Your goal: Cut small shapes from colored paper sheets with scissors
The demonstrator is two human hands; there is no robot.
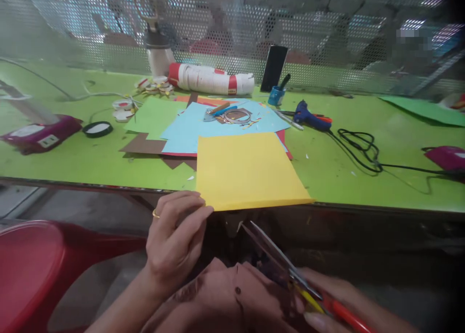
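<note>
My left hand point(178, 236) pinches the near left corner of a yellow sheet of paper point(247, 170) at the table's front edge. A narrow strip along the sheet's near side looks folded or creased. Low on the right, my right hand point(327, 299) is closed on a pair of scissors point(290, 270) with red and yellow handles. Their blades are slightly apart and point up and left, below the paper and not touching it. Part of the right hand is blurred. Beneath the yellow sheet's far side lie light blue sheets point(185, 124).
Green paper point(152, 115) and brown paper point(141, 145) lie left of the blue sheets. A blue glue gun point(310, 117) with a black cord point(363, 151) rests at right. Stacked paper cups point(210, 79), a phone point(274, 67) and a blue pot point(276, 96) are behind. A red stool point(32, 270) stands left.
</note>
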